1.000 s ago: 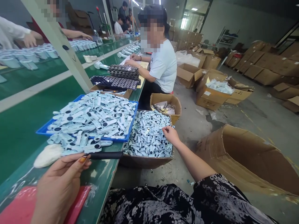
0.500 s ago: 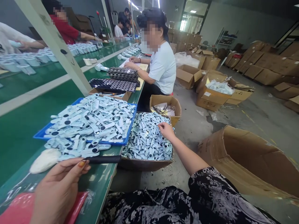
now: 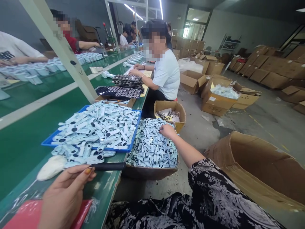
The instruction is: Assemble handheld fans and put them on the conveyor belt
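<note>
1. Pale-blue parts (image 3: pixel 152 151): heaped in carton (image 3: pixel 152 171), long axes mixed, just below the fingertips of the right hand (image 3: pixel 168 131), the nearer one.
2. Right fingers: drawn nearly together; whether a part is gripped cannot be told.
3. Black rod (image 3: pixel 111 166): pinched at one end by left hand (image 3: pixel 68 194), pointed crosswise toward carton.
4. Blue tray (image 3: pixel 47 140): piled with similar parts, set on green table (image 3: pixel 101 187).

Left hand (image 3: pixel 68 192) pinches, palm inward; right arm (image 3: pixel 189 151) reaches forward.
</note>
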Demonstrator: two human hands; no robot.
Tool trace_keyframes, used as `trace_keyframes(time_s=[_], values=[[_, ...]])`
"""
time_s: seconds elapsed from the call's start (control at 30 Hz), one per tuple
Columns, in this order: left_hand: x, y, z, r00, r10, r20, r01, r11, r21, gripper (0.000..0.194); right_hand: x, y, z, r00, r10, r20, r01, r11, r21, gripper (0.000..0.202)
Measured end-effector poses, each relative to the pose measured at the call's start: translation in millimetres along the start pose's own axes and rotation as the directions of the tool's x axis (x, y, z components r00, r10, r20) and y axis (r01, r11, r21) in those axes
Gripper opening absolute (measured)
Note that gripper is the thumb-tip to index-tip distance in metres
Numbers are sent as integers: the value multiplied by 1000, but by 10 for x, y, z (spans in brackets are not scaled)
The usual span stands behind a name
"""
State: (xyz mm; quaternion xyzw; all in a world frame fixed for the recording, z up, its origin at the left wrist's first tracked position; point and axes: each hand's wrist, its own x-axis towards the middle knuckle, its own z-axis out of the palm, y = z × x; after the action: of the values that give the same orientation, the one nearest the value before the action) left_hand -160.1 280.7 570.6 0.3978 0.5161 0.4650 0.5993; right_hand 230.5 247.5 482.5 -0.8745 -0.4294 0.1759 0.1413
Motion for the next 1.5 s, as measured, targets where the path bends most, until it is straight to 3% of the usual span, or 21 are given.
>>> trace_keyframes(time_s=[0.17,0.3,0.4,0.5,0.6,0.7,0.73,0.8,1.0,1.17,1.33,1.5], values=[[-11,9,-5,1000,6,22,-6,1000,4,60,-86,3,-16,997,-4,-80,14,991,129,20],[-21,16,-21,1000,20,21,-20,1000,10,65,-234,-76,-44,990,-8,-137,55,940,335,16],[-108,35,-4,996,56,71,-53,997,-48,63,-455,-269,-67,992,-81,-98,121,838,532,15],[-246,10,60,971,126,201,-109,990,-94,60,-836,-537,-46,973,-229,-13,173,696,697,19],[-365,-90,129,930,152,336,-158,987,-8,61,-1313,-789,49,919,-387,68,158,522,838,24],[-427,-212,147,902,117,415,-188,973,133,61,-1698,-983,204,787,-598,151,4,249,968,44],[-437,-241,143,897,107,428,-197,965,171,61,-1780,-1030,256,753,-636,168,-41,210,977,49],[-446,-272,133,894,110,434,-227,947,227,62,-1870,-1091,345,733,-656,181,-76,184,980,53],[-494,-246,155,892,142,430,-280,919,278,68,-1879,-1074,463,762,-632,141,-113,85,990,62],[-471,-283,157,901,112,419,-258,915,310,76,-1940,-1063,458,803,-585,111,-87,69,994,64],[-458,-329,163,913,158,375,-302,880,366,83,-2002,-1075,472,839,-535,98,-84,51,995,69],[-510,-362,171,884,198,423,-371,848,379,85,-2017,-1092,593,910,-413,28,-46,-35,998,67]])
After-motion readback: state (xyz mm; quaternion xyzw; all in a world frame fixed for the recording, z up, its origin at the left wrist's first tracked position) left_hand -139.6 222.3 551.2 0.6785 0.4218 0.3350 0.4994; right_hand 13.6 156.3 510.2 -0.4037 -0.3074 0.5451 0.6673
